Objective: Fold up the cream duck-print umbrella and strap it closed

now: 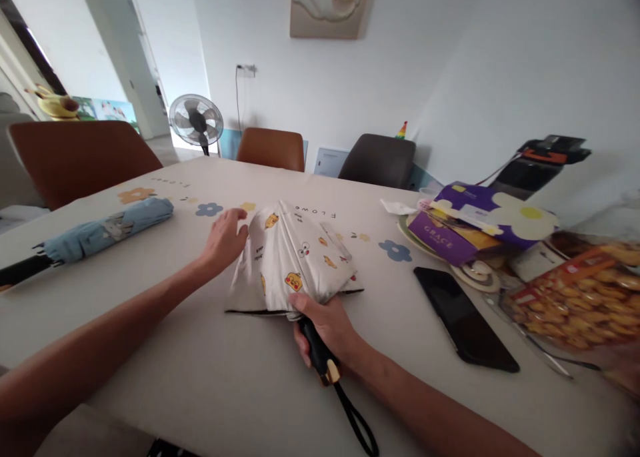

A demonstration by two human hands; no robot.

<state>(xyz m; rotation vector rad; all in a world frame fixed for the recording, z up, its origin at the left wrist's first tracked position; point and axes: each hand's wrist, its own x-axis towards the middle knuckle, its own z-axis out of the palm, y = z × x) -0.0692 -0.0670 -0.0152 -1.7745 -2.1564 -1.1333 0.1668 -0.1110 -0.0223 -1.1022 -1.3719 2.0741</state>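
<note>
A white umbrella (295, 260) with yellow cartoon prints lies loosely folded in front of me, its canopy bunched on the table. My right hand (325, 327) is wrapped round its black handle (316, 350), just below the canopy. From the handle's gold-trimmed end a black strap (359, 420) hangs toward me. My left hand (226, 237) is at the canopy's left edge, fingers apart and slightly curled; whether they touch the fabric I cannot tell. Farther left lies a blue umbrella (113, 227), rolled up, with a dark handle (23, 270).
The table (200, 363) has a flower-patterned cover. At right lie a black phone (465, 317), a purple tissue box (450, 233) and a bag of snacks (583, 297). Chairs (273, 148) line the far side, with a fan (197, 121) behind.
</note>
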